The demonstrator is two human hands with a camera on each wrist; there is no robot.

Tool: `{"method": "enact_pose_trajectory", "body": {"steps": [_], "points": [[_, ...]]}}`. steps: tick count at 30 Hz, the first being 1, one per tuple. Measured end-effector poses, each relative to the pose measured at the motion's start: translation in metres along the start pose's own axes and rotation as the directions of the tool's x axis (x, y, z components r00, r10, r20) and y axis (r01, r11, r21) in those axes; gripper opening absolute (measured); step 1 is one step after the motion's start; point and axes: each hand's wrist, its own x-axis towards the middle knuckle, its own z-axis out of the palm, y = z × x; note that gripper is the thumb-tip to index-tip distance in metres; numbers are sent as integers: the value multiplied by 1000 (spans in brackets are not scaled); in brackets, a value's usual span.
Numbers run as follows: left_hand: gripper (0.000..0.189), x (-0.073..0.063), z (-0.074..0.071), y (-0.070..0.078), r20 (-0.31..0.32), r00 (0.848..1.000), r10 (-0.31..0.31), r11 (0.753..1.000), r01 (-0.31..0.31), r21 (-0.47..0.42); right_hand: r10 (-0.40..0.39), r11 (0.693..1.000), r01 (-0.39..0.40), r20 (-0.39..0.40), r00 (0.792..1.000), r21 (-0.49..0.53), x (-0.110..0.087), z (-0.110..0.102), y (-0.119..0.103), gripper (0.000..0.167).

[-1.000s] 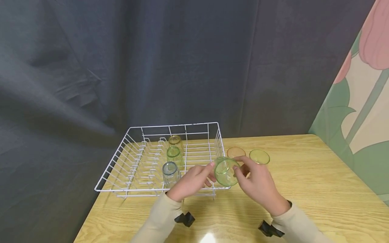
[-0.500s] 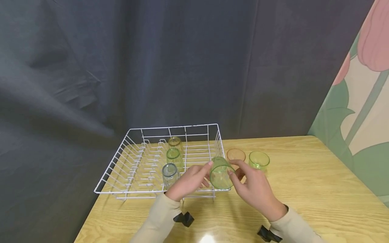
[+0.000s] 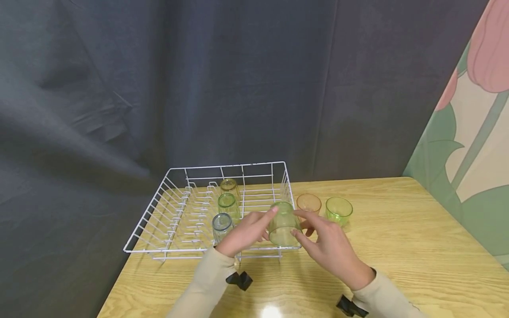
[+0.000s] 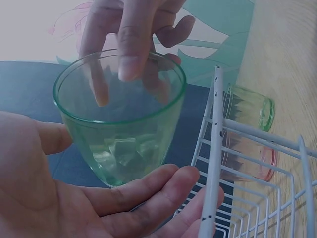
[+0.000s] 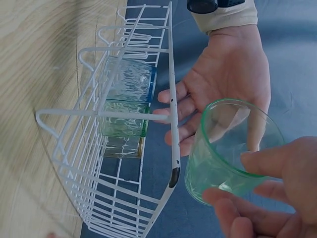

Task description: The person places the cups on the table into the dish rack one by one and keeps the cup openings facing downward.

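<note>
A light green glass tumbler is held between both hands over the front right corner of the white wire dish rack. Its base tips upward and its mouth faces down toward the person. The right hand pinches the tumbler near its rim, thumb and fingertips on the right side. Around the left side and base, the left hand steadies it between thumb and fingers; in the left wrist view its fingers pass below the base. Inside the rack, a blue glass, a green glass and an amber glass stand upside down in a row.
Right of the rack, an orange glass and a yellow-green glass stand mouth up on the wooden table. The rack's raised wire rim runs close beside the hands. A dark curtain hangs behind.
The held tumbler has moved a little left and turned, its mouth swinging from facing the head camera to facing more downward. Both hands have followed it. The other glasses have stayed put.
</note>
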Motion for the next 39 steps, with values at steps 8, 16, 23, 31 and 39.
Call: {"method": "enact_pose_trajectory", "body": {"steps": [8, 16, 23, 31, 39], "points": [[75, 3, -3, 4, -4, 999, -50, 998, 50, -30, -27, 1000, 27, 23, 999, -3, 0, 0, 2, 48], [69, 9, -9, 7, -2, 998, -62, 997, 62, -41, -51, 999, 52, 57, 997, -11, 1, 1, 6, 51], [61, 20, -20, 9, -19, 995, -101, 994, 99, -55, -41, 999, 41, 62, 997, 5, 0, 0, 9, 47], [47, 46, -39, 24, -226, 971, -71, 994, 89, 70, -42, 999, 41, 69, 997, 11, -1, -1, 16, 43], [56, 74, -47, 23, -307, 947, -91, 979, 142, 147, -19, 1000, 17, 105, 994, 18, -4, 0, 19, 38]]}}
